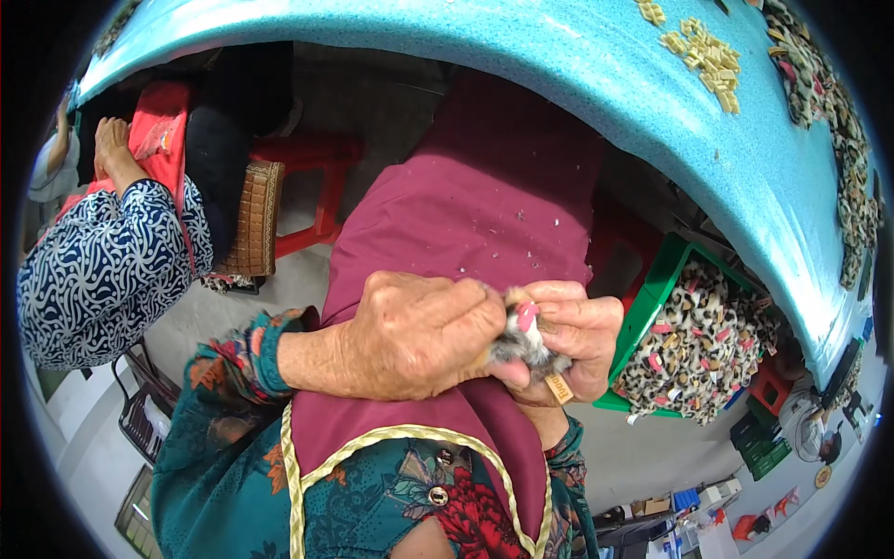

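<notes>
Between my two hands, above my lap, is a small furry plush piece (524,347) in mottled grey, white and tan, with a pink patch on it and a tan tag (559,388) hanging from its lower side. My left hand (424,335) is closed, its fingers curled against the left side of the plush. My right hand (579,340) pinches the other side, thumb underneath and fingers folded over the top. The fingertips of my left hand are partly hidden, so any small thing in them cannot be made out.
A green crate (649,307) heaped with spotted plush pieces (694,349) stands at my right. Ahead curves a blue-covered table (559,51) bearing small cream-coloured pieces (708,61) and more spotted plush. On my left sits another person (121,252) near a red stool (317,191). A maroon apron (466,214) covers my lap.
</notes>
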### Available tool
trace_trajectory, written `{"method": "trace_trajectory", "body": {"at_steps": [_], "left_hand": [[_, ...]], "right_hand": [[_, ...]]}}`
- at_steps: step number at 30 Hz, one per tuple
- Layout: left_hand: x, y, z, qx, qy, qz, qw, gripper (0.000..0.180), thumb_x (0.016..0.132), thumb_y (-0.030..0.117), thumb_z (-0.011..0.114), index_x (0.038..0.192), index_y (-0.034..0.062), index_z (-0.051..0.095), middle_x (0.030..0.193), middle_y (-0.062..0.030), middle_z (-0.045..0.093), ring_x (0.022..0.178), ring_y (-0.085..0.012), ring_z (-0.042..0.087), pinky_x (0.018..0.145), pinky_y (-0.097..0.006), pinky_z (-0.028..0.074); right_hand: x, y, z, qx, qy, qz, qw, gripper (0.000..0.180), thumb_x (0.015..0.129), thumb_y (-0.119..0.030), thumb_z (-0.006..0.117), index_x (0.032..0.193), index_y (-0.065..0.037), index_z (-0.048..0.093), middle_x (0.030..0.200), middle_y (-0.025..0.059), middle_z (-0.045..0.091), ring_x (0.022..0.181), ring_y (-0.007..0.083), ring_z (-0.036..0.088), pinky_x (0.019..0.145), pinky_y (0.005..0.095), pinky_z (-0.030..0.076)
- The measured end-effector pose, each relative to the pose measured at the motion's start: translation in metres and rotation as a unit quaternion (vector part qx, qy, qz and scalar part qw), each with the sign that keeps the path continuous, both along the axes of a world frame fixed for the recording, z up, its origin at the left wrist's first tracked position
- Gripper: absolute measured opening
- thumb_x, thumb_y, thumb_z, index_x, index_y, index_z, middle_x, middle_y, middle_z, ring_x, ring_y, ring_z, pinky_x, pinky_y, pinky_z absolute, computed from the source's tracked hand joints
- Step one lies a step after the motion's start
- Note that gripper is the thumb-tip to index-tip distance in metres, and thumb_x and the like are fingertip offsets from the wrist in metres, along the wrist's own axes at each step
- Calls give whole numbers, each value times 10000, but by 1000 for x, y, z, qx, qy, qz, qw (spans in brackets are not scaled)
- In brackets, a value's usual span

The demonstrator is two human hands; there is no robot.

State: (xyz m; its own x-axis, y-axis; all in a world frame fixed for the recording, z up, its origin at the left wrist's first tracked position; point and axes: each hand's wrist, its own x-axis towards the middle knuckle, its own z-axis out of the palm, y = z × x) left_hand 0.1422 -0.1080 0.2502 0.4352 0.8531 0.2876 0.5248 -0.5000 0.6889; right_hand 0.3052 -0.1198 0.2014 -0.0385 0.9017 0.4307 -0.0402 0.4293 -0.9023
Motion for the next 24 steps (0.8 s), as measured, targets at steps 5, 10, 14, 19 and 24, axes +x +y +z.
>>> {"method": "trace_trajectory", "body": {"at_steps": [5, 10, 14, 19, 24], "left_hand": [[7, -4, -2, 59, 48, -40, 996, 202, 708, 189, 664, 739, 19, 559, 578, -16, 423, 422, -91, 465, 341, -253, 392], [10, 0, -6, 44, 61, -54, 996, 172, 673, 152, 660, 713, 31, 546, 585, -11, 418, 420, -90, 461, 336, -255, 386], [9, 3, -5, -1, 12, -59, 998, 251, 618, 170, 727, 727, -2, 581, 614, -33, 500, 441, -124, 508, 377, -255, 403], [5, 0, -7, -6, 9, -60, 998, 222, 592, 133, 709, 707, -3, 577, 596, -36, 488, 441, -129, 505, 371, -263, 396], [-1, -10, 3, 14, 103, -99, 990, 197, 586, 120, 677, 692, -9, 572, 590, -33, 481, 445, -125, 501, 364, -278, 395]], "right_hand": [[-8, 4, -3, -119, 207, 30, 971, 375, 693, -215, 792, 788, -20, 486, 812, 115, 500, 681, 247, 594, 571, 330, 537], [-3, 7, -6, -162, 217, 68, 960, 251, 803, -92, 676, 719, -13, 452, 756, 109, 476, 586, 201, 523, 531, 317, 509], [8, 6, -1, -154, 137, 15, 978, 365, 597, -177, 846, 758, -14, 562, 770, 108, 571, 694, 211, 612, 640, 346, 532], [8, 2, 0, -149, 89, 11, 985, 174, 688, -8, 735, 726, -1, 565, 740, 132, 591, 679, 217, 616, 637, 363, 536], [7, -6, 8, -237, 143, 40, 960, 148, 726, -9, 714, 713, 15, 569, 748, 153, 586, 648, 216, 610, 629, 369, 535]]}}
